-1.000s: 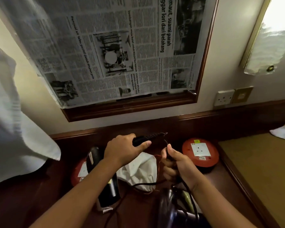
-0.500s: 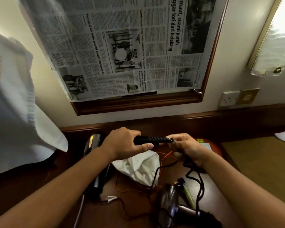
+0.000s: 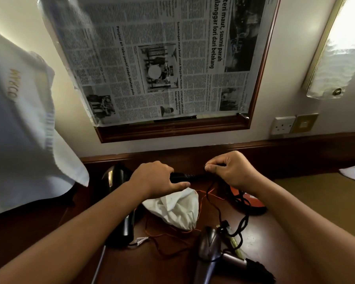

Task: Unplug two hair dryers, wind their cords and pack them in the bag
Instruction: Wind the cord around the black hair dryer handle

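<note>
In the middle of the frame the left hand curls around the black handle of one hair dryer, thumb stretched along its underside, holding it level above the dark wooden counter. A second ago the right hand was lower and closed around the cord below the handle; half a second ago it had come up to the handle's ribbed end; now it sits to the right of that end, fingers bent and thumb and forefinger pinched on the cord, with the slack hanging down in a loop towards the lower centre. This reads as a turn of the cord being drawn round the handle, so winding is under way and far from done. The second hair dryer, greyish, lies at the lower centre with its own cord loose and tangled beside it. The white bag lies crumpled just below the left hand, its orange drawstring trailing over the counter, nothing packed in it yet. A red socket reel shows partly behind the right wrist.
</note>
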